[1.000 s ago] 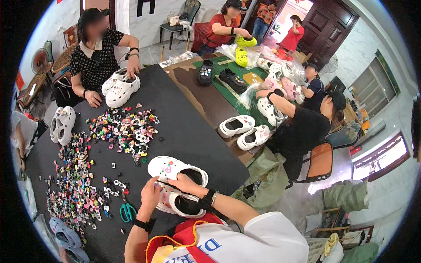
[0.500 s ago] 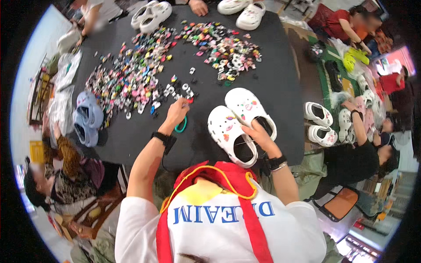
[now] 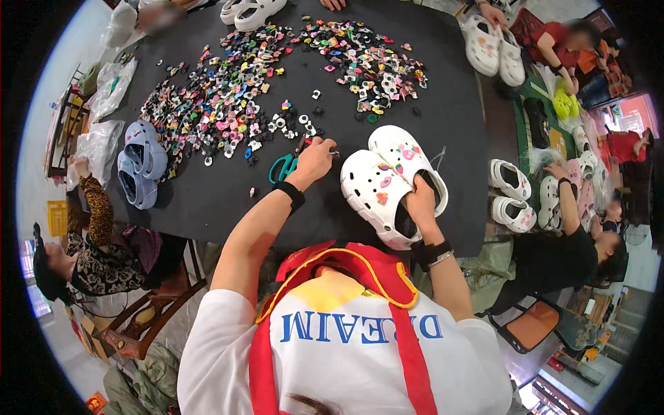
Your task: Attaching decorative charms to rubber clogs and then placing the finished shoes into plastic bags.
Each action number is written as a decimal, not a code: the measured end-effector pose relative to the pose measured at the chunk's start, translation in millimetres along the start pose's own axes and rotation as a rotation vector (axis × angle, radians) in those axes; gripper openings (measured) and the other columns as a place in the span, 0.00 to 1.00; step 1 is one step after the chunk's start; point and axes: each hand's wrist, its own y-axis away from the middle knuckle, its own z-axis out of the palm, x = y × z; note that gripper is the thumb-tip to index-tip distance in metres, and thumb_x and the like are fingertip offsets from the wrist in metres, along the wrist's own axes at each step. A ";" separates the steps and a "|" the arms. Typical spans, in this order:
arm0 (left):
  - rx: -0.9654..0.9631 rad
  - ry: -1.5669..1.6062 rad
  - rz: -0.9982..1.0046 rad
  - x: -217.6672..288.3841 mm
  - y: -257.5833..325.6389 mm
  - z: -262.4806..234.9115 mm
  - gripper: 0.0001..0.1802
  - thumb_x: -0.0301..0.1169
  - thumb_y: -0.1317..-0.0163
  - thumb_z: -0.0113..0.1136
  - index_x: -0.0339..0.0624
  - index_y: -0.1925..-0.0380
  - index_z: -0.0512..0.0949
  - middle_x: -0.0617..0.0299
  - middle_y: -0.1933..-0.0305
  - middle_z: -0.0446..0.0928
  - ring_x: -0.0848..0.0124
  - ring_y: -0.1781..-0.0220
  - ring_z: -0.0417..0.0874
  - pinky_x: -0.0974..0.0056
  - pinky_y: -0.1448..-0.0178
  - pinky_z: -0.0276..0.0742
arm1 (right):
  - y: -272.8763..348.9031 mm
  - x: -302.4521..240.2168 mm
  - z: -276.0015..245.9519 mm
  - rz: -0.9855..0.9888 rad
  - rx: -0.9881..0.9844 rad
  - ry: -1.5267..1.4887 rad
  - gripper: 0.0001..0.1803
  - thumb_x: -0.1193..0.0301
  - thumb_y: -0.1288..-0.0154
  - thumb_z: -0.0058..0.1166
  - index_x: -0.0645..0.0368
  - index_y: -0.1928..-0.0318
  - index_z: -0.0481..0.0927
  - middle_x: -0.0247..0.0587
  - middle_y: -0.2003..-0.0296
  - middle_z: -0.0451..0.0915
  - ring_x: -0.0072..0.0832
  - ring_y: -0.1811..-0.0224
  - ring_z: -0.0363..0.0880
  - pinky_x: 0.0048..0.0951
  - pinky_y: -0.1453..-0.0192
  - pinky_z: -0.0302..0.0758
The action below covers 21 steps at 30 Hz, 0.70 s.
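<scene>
A pair of white clogs (image 3: 366, 183) decorated with small colourful charms is in front of me, toe ends pointing away. My right hand (image 3: 420, 206) grips them at the openings, its fingers partly hidden inside. A thin clear strip stands up beside the farther clog. My left hand (image 3: 315, 162) is just left of the clogs, its fingers pinched together above the table; whatever may be between the fingertips is too small to make out. Next to that hand lie teal-handled scissors (image 3: 282, 169), partly covered by it.
Loose shoe charms (image 3: 221, 104) are heaped across the far half of the black table (image 3: 214, 221). Blue clogs (image 3: 140, 166) stand at the left edge, more white clogs (image 3: 252, 12) at the far edge. Co-workers sit on both sides; one person's hand holds white clogs (image 3: 484, 52) at far right.
My left hand has moved right, away from the scissors' handles and toward the clogs. The clogs have shifted slightly and tilted in my right hand. A person at far right has lifted white clogs off the table.
</scene>
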 end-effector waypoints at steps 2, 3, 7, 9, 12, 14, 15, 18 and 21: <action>0.100 0.031 0.063 -2.2 4.1 -3.1 0.16 0.27 0.45 0.51 0.44 0.55 0.71 0.52 0.53 0.69 0.53 0.55 0.75 0.56 0.53 0.71 | -2.0 2.5 -5.0 0.007 0.021 -0.025 0.12 0.77 0.50 0.44 0.63 0.62 0.72 0.54 0.67 0.76 0.51 0.61 0.73 0.40 0.57 0.68; 0.103 0.082 0.072 -3.6 5.4 -5.3 0.16 0.29 0.44 0.52 0.44 0.54 0.71 0.52 0.53 0.70 0.54 0.55 0.75 0.57 0.52 0.72 | -3.0 2.3 -9.1 0.006 0.036 -0.052 0.13 0.78 0.51 0.44 0.63 0.61 0.72 0.54 0.66 0.76 0.51 0.61 0.73 0.39 0.57 0.68; -0.064 0.256 0.088 9.8 10.2 -17.1 0.19 0.34 0.41 0.52 0.41 0.50 0.69 0.53 0.54 0.72 0.64 0.61 0.77 0.63 0.58 0.72 | 1.9 -2.8 -15.7 0.038 0.167 -0.330 0.12 0.81 0.49 0.43 0.66 0.62 0.71 0.49 0.69 0.77 0.34 0.65 0.76 0.30 0.59 0.68; -0.196 0.349 0.051 31.4 15.6 -26.9 0.21 0.36 0.40 0.51 0.40 0.48 0.68 0.55 0.55 0.73 0.67 0.63 0.77 0.65 0.60 0.72 | -3.0 19.7 -12.8 0.005 0.203 -0.314 0.13 0.82 0.47 0.42 0.66 0.59 0.72 0.45 0.68 0.78 0.27 0.63 0.74 0.27 0.58 0.68; -0.335 0.717 -0.002 58.9 23.1 -26.0 0.24 0.36 0.38 0.49 0.41 0.42 0.62 0.59 0.57 0.73 0.75 0.65 0.74 0.70 0.65 0.70 | -5.2 8.0 -25.2 0.098 0.175 -0.587 0.21 0.86 0.43 0.37 0.65 0.47 0.69 0.41 0.53 0.74 0.24 0.54 0.73 0.24 0.50 0.69; -0.313 0.685 0.091 61.2 26.1 -15.5 0.25 0.35 0.39 0.50 0.39 0.43 0.63 0.57 0.59 0.74 0.72 0.65 0.76 0.68 0.62 0.71 | -11.0 2.5 -30.6 0.192 0.192 -0.963 0.24 0.86 0.43 0.34 0.61 0.45 0.66 0.41 0.52 0.72 0.29 0.51 0.73 0.28 0.48 0.71; -0.273 0.658 0.164 62.4 22.7 -8.8 0.25 0.35 0.40 0.51 0.38 0.44 0.63 0.55 0.61 0.75 0.69 0.64 0.77 0.67 0.59 0.72 | -17.3 -0.5 -37.1 0.269 0.243 -0.967 0.25 0.85 0.43 0.33 0.60 0.44 0.65 0.41 0.51 0.72 0.30 0.50 0.72 0.30 0.47 0.71; -0.302 0.614 0.142 45.0 24.0 1.1 0.23 0.33 0.41 0.52 0.36 0.46 0.65 0.53 0.61 0.76 0.70 0.63 0.77 0.67 0.58 0.72 | -35.1 -0.6 -56.6 0.337 0.271 -1.168 0.25 0.84 0.42 0.35 0.57 0.43 0.61 0.42 0.48 0.68 0.33 0.48 0.70 0.35 0.47 0.71; -0.374 0.449 0.140 49.5 27.0 -5.6 0.20 0.30 0.43 0.53 0.34 0.51 0.70 0.52 0.63 0.77 0.70 0.64 0.78 0.67 0.59 0.72 | -45.4 6.8 -94.2 0.502 0.337 -1.177 0.20 0.79 0.39 0.39 0.59 0.45 0.62 0.45 0.51 0.70 0.35 0.50 0.71 0.38 0.47 0.71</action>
